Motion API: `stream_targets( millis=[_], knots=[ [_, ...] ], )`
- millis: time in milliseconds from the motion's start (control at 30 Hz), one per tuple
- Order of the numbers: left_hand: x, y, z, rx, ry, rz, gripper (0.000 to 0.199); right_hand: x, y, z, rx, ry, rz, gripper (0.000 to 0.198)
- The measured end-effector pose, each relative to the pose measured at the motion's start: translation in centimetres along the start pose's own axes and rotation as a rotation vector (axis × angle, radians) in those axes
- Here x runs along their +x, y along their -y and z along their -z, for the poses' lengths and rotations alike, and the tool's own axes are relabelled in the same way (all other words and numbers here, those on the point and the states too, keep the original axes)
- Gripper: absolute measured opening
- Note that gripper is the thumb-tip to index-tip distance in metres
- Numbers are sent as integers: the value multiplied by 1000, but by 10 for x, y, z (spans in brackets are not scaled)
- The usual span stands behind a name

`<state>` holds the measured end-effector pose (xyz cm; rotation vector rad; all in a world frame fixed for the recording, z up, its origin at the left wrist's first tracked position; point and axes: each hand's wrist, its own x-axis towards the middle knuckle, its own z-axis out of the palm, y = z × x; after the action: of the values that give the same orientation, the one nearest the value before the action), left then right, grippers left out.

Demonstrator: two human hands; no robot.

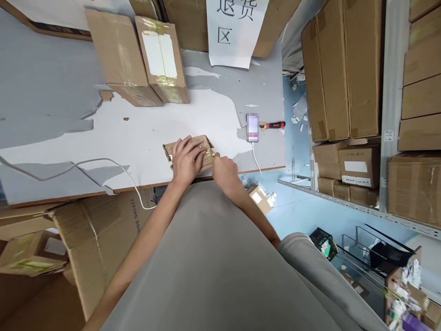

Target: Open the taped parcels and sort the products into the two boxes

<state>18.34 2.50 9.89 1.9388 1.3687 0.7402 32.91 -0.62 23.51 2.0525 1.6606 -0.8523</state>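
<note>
Pressing down on a small cardboard box [207, 161], the left hand [188, 160] lies across its top with fingers outstretched and slightly parted — a flat, braced palm rather than a grip. From my remote seat I judge that this pins the box so it cannot slide. The right hand [225, 172] is curled into a fist against the box's right end, closed around something of which only a bit of yellow [214, 155] shows; I cannot tell what the object is.

The box rests near the front edge of the white-and-grey counter [144, 124], close against the wearer's grey clothing, probably so that both arms can bear down on it from above. Clear tape glints across its top.

To the right, well apart from the hands, a phone [252, 126] lies with its screen lit and a white cable [255, 154] running from its lower end toward the counter's front edge; just beside it is a tool with a red-and-black handle [275, 125]. Two taped cartons [160, 59] stand side by side at the back, which I take to be a way of leaving working room in front.
</note>
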Motion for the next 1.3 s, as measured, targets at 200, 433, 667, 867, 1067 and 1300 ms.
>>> stream_targets(
  millis=[200,433,667,867,1067,1300],
  knots=[
    [2,1,0,5,-15,-2,29,-9,-2,-9,4,18,-19,36],
    [6,4,1,-42,-22,24,26,-14,-4,-12,1,-7,-29,37],
    [2,3,1,-58,-13,19,24,0,2,-12,16,-47,-39,35],
    [0,11,-4,-41,-15,-38,28,3,7,-8,28,-19,-59,38],
    [-11,26,8,13,-91,-73,34,-9,-28,-15,107,-126,-34,42],
    [-44,55,42,73,-142,-5,45,97,-74,-70,186,-172,-282,60]
  ],
)
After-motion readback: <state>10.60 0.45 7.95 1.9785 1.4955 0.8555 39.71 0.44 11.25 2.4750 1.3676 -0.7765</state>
